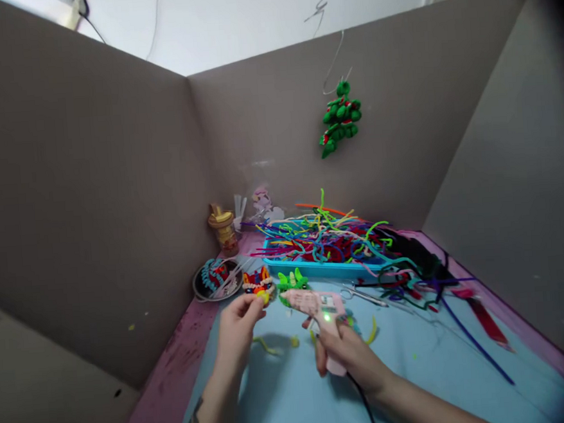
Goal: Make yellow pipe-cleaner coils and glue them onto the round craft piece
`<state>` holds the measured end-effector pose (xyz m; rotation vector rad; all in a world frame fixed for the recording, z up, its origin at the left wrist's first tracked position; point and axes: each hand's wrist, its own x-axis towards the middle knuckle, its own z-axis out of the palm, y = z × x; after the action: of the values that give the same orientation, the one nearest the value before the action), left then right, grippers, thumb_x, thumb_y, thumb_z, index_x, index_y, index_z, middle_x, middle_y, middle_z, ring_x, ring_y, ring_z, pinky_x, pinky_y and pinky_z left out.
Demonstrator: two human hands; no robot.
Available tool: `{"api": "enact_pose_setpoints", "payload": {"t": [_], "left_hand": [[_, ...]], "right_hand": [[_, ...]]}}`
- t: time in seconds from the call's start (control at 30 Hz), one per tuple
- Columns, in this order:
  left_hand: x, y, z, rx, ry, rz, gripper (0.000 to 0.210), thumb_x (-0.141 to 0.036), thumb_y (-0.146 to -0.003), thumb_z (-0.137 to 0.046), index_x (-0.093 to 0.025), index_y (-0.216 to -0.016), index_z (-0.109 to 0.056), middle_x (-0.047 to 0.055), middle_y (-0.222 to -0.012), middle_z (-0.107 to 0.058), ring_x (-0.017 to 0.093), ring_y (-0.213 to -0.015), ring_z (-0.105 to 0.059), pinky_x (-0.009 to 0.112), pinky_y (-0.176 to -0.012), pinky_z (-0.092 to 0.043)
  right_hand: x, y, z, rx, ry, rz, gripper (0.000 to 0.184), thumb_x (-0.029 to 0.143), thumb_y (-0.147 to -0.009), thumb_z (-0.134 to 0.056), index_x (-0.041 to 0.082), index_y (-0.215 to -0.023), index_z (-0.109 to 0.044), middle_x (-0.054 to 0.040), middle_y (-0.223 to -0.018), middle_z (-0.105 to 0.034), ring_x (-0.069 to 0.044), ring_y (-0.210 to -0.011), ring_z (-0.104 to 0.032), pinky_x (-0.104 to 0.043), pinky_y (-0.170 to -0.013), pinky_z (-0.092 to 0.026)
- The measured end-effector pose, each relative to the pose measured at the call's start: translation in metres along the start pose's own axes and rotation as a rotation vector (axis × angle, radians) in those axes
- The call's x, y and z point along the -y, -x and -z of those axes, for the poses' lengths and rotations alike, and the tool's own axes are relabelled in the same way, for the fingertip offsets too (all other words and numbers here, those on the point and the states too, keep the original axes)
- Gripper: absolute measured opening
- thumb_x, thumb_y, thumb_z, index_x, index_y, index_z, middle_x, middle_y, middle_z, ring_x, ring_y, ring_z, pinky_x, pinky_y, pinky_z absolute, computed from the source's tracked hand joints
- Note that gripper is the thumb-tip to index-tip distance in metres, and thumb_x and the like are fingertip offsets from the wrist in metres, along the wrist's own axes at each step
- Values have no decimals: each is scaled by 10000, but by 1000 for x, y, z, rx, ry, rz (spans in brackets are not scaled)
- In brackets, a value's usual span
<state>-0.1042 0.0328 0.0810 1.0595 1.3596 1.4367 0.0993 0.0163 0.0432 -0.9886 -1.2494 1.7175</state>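
Note:
My right hand [353, 358] grips a pale pink hot glue gun [333, 301] by its handle, with a green light lit on its side. The nozzle points left. Just beyond that tip, my left hand [239, 327] pinches a small yellow fuzzy piece [263, 296] between thumb and fingers. Behind the pinch lies an orange, red, blue and white fuzzy figure [255, 278]. A bright green one [292, 280] is beyond the nozzle. On the blue tabletop [285, 398], a yellow-green pipe cleaner scrap [267, 346] and a tiny yellow bit [295, 342] lie between my hands.
A blue tray [325, 270] heaped with tangled pipe cleaners [332, 237] stands at the back. Left of it are a round metal bowl [203, 293] and a jar [224, 231]. Scissors [365, 294] lie right. Grey panels [276, 134] enclose the table; a green ornament [340, 117] hangs there.

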Motion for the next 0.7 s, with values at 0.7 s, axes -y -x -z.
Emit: {"api": "enact_pose_setpoints", "payload": {"t": [0.7], "left_hand": [[29, -9, -22, 347, -170, 172, 260, -391, -627, -735, -139, -639, -674, 32, -596, -668, 120, -538, -553, 211, -513, -409]], "right_hand": [[-41, 24, 45, -47, 316, 165, 306, 486, -822, -566, 213, -939, -640, -103, -961, -642, -243, -891, -603, -379, -814, -495]]}}
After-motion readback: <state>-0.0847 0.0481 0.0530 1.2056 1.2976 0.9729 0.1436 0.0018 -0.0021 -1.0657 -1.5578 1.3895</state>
